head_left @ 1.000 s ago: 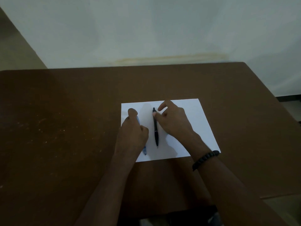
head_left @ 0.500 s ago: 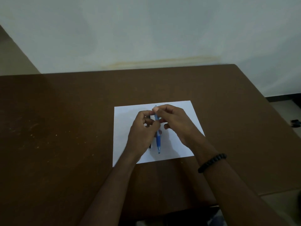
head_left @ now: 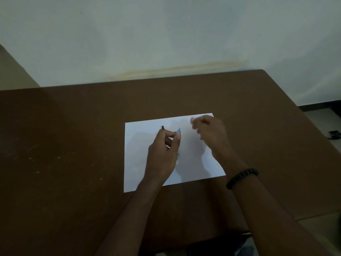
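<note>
Now, left hand [head_left: 162,156]: your fingers curl round two pens at once.
Blue pen [head_left: 178,131]: held against your thumb, its top poking out over the sheet.
Black pen [head_left: 162,127]: only its end shows past your knuckles.
Right hand [head_left: 210,133]: blurred, loosely curled, holding nothing, over the sheet's far right corner.
Paper [head_left: 193,163]: flat on the brown table [head_left: 73,145].

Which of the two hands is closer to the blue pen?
Left. The left hand grips the blue pen; the right hand hovers apart, to its right, above the paper.
</note>
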